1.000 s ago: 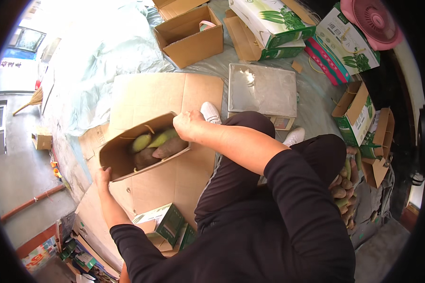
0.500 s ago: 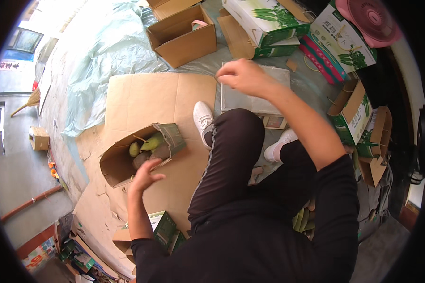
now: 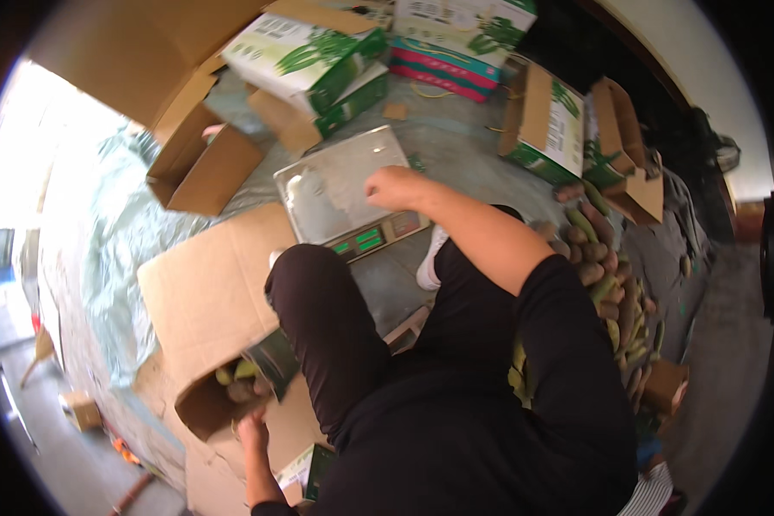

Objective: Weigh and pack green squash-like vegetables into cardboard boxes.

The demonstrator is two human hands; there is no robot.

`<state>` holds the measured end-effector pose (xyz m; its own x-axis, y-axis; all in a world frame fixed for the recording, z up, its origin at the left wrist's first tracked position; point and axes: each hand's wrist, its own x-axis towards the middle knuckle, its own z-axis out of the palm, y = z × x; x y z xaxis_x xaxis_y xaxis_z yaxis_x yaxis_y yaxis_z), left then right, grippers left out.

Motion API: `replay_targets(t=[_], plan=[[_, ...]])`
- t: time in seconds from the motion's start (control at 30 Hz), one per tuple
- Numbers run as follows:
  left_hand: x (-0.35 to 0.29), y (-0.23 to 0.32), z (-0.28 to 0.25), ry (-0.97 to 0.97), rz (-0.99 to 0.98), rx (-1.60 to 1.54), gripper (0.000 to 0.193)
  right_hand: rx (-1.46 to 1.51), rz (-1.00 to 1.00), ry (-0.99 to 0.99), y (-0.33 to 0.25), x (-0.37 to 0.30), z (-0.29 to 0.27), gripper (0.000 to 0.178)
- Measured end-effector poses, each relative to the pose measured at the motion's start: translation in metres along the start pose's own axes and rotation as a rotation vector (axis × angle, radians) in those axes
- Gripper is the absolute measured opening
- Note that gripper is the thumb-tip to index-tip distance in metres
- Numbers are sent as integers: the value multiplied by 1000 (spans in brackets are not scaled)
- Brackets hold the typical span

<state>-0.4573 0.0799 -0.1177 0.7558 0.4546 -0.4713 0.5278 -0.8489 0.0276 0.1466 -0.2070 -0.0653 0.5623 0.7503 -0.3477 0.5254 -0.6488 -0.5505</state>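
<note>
My left hand (image 3: 251, 432) is at the near rim of an open cardboard box (image 3: 205, 414), its fingers closed on the edge. Green and brown long produce (image 3: 242, 378) lies inside that box. My right hand (image 3: 396, 187) hovers over the right part of a flat metal weighing scale (image 3: 331, 185), fingers curled in and nothing visible in them. The scale's green-lit display (image 3: 368, 238) faces me. Its plate carries nothing but my hand's overlap in view.
A heap of green and brown produce (image 3: 606, 267) lies to my right. White-green cartons (image 3: 305, 60) and an open brown box (image 3: 206, 168) stand beyond the scale. Flat cardboard (image 3: 215, 275) and bluish plastic sheeting (image 3: 116, 258) cover floor at left.
My view has swung to the right, bringing the produce heap and scale display into sight. My left hand has come to the box rim and closed; the right hand has curled in over the scale.
</note>
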Motion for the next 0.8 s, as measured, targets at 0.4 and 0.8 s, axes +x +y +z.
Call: replay_targets(t=[0.4,0.8], plan=[[-100,18,47,-151,-39,26,22,30,42,-86,-17,-9,-4,27],[-13,3,-91,536,-149,-259,24,-22,-99,-116,-39,-16,-25,31]])
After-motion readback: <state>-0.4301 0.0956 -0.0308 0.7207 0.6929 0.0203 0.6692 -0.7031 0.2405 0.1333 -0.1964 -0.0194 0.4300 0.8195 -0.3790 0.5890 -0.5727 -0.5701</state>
